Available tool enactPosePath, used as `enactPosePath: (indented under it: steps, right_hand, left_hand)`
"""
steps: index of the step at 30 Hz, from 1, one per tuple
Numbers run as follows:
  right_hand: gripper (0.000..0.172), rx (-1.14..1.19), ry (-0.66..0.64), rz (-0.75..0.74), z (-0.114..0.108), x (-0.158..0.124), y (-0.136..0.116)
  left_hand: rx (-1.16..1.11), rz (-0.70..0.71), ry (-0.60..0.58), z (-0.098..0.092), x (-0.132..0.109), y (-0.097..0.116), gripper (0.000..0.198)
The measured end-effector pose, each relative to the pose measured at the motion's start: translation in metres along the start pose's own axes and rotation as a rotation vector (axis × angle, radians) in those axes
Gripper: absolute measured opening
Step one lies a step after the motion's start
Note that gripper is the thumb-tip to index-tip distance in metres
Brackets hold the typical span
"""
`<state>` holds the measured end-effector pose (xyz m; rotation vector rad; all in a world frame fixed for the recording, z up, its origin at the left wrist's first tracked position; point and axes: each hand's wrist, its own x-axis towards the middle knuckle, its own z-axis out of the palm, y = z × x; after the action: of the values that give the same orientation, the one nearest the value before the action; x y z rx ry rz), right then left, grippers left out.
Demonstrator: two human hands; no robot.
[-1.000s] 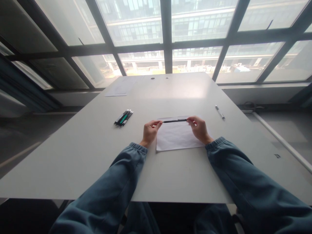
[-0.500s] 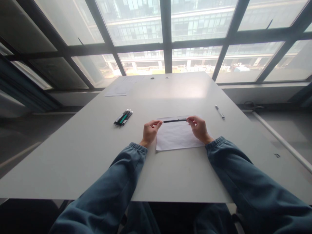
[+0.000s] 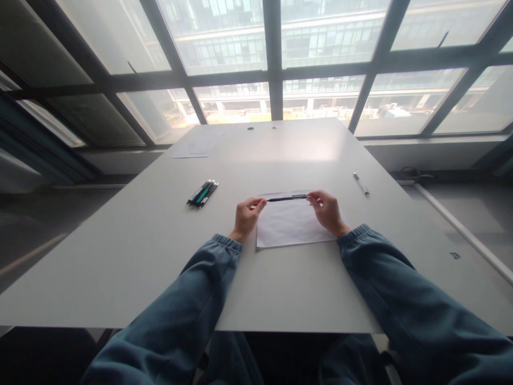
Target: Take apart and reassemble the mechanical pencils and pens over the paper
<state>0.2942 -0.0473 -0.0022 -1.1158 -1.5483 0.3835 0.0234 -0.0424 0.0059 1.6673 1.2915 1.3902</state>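
Almost nothing has moved since the earlier frame: the whole view shifts by a hair, while both hands and the pen between them keep the same pose. At the far left a dark blue curtain (image 3: 44,141) hangs beside the window frame (image 3: 274,69). Next, near the far left corner of the white table (image 3: 160,262), lie some papers (image 3: 191,146), pale and hard to read. Nearer, a cluster of pens (image 3: 202,193) lies slantwise, mostly dark, with a green strip in the middle. To its right is the left hand (image 3: 246,218), its thumb and fingertips pinching one end of the black pen (image 3: 286,198). Beyond, toward the table's far edge, sits a small dark disc (image 3: 250,128). The black pen stretches nearly level between the two hands, in front of the far part of a white sheet (image 3: 294,227); whether it touches the paper, I cannot tell. The right hand (image 3: 325,210) pinches the pen's other end, near the clip, between thumb and fingertips, and overlaps the sheet's right side in view. Farther right, well apart from that hand, a white pen (image 3: 361,184) lies at a slant. Last comes a small dark mark (image 3: 454,255) near the table's right edge.
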Motion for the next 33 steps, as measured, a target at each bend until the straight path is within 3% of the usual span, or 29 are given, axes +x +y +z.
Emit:
enactPosePath:
  steps: [33]
  right_hand:
    - [0.028,0.004,0.012,0.014,-0.0008,-0.0003,-0.0035]
  left_hand:
    - [-0.014,0.000,-0.012,0.0001,-0.0002,0.0001,0.034]
